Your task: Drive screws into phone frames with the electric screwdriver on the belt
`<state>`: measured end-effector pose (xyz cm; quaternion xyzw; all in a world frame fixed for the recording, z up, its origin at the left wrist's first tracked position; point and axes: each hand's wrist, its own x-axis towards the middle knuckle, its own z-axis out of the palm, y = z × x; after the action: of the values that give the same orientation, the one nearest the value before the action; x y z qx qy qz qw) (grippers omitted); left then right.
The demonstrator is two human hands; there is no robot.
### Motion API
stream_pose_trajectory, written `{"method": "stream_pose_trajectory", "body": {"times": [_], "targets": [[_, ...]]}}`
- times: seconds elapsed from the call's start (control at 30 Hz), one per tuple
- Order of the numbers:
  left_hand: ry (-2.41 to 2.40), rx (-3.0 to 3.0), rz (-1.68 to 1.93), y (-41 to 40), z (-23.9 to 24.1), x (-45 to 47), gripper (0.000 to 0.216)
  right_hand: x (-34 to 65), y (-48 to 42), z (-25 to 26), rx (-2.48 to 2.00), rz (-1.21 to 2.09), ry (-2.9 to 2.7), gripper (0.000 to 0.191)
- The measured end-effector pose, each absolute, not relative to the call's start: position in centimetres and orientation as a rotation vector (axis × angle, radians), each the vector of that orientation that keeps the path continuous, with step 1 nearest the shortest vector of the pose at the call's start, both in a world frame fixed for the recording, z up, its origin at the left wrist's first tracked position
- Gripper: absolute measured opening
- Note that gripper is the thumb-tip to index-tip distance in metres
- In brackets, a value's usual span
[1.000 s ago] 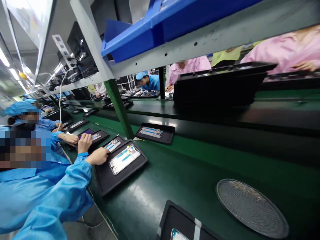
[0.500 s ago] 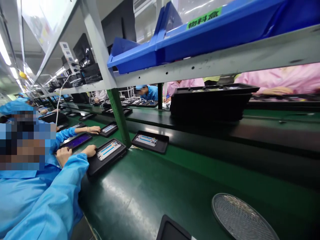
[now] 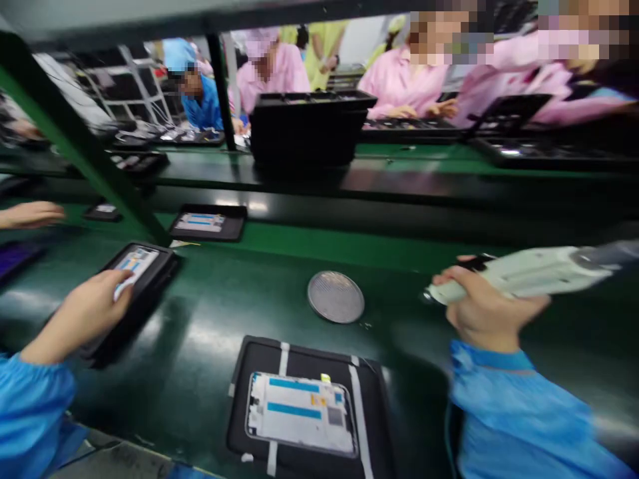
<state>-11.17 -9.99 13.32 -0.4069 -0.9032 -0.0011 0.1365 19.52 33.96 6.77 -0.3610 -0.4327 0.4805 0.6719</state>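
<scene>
My right hand (image 3: 482, 306) is wrapped around a pale green electric screwdriver (image 3: 532, 269). Its tip points left, held above the green table. My left hand is out of view. In front of me lies a black tray (image 3: 374, 412) with light strips, bearing a phone mid-frame (image 3: 299, 412) with two blue strips. Beyond the tray sits a round grey dish (image 3: 335, 297); small bits near it are too tiny to name. At the left, a hand (image 3: 92, 309) in a blue sleeve, seemingly a co-worker's, touches another phone frame (image 3: 142, 261) in a black tray (image 3: 167, 263).
A black tray with a phone frame (image 3: 200, 223) rests beyond the slanted green post (image 3: 94, 146). Stacked black trays (image 3: 304, 130) stand on the far side. A grey beam (image 3: 249, 16) crosses overhead. Across the line, people in pink and blue work. Another hand (image 3: 32, 215) is far left.
The view has swung right and down. My right hand with the screwdriver and the phone frame in the near tray have come into view. The co-worker's head has left the view.
</scene>
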Motion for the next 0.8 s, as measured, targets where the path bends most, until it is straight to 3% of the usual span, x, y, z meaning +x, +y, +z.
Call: {"method": "stream_pose_trajectory", "body": {"times": [0.07,0.27,0.47,0.67,0.8], "targets": [[-2.569,-1.607,-0.126,-6.2,10.6,-6.9,0.028,20.9,34.3,6.3,-0.803,1.085,-1.024,0.032],[-2.377,-2.329,-0.193,3.4,6.1,3.1,0.028,20.5,34.6,6.2,-0.708,1.072,-1.122,0.017],[-2.390,-2.564,-0.096,5.7,5.4,1.4,0.023,21.1,35.1,6.0,-0.685,1.067,-1.132,0.019],[-2.433,-2.647,-0.109,6.2,4.8,0.8,0.021,21.2,35.4,6.1,-0.753,1.039,-1.124,0.032],[-2.400,-2.613,-0.111,5.8,4.4,1.7,0.018,20.9,35.0,6.7,-0.756,1.035,-1.067,0.029]]}}
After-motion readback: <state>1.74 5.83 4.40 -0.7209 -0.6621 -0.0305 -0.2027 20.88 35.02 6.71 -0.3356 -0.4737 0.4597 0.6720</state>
